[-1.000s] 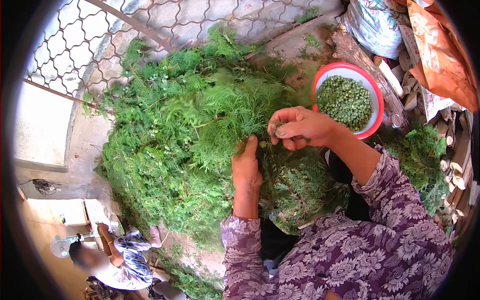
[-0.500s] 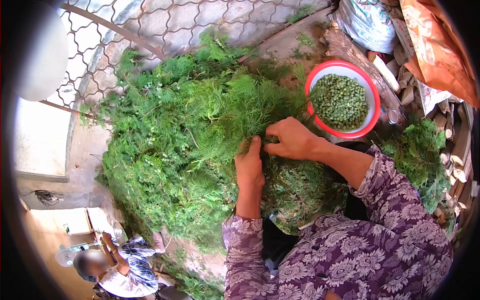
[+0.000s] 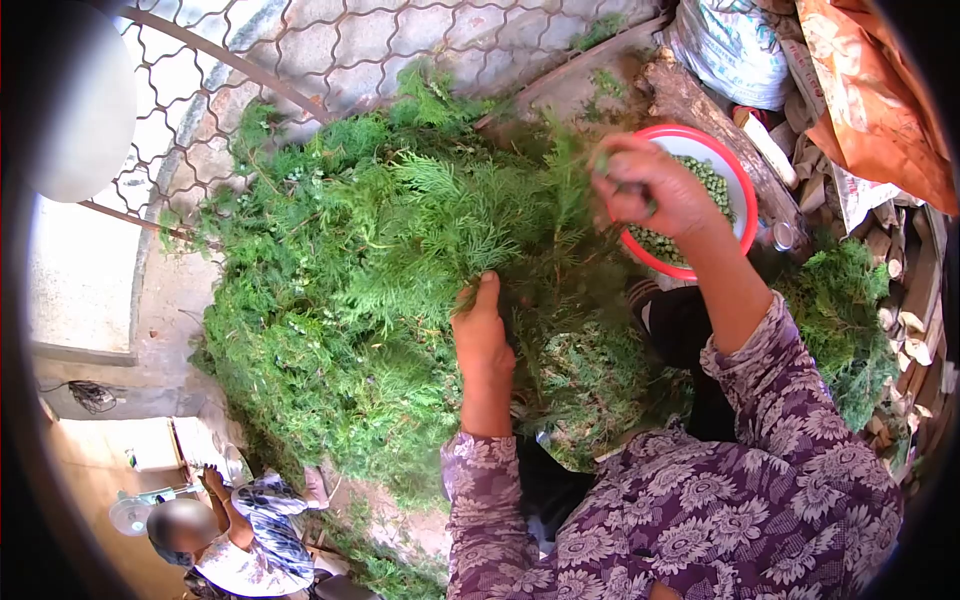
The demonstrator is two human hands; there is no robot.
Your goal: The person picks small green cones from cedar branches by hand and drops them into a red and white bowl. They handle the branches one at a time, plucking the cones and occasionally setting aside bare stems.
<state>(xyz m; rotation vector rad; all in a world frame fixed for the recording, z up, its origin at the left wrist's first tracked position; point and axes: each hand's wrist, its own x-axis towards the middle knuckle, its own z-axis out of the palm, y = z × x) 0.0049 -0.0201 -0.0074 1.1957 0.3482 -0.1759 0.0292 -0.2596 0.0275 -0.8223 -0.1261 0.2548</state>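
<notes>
A feathery green conifer sprig (image 3: 450, 225) is gripped by my left hand (image 3: 483, 335), its thumb pressed on the stem and the fronds fanning up and left. My right hand (image 3: 660, 190) is curled above the left rim of a red-edged white bowl (image 3: 748, 180). Bits of green show between its blurred fingers and look like small cones. Small round green cones (image 3: 705, 180) fill much of the bowl, partly hidden by this hand. Under and around the left hand spreads a big heap of cut conifer branches (image 3: 320, 330).
Wire mesh (image 3: 400, 40) runs along the top. A log (image 3: 690, 90), a white sack (image 3: 730, 50) and an orange sack (image 3: 870, 90) stand beyond the bowl, with split wood (image 3: 915, 340) at right. Another person (image 3: 250, 530) sits at lower left.
My right hand has left the sprig and moved up and right to the bowl. My left hand has shifted slightly left with the sprig.
</notes>
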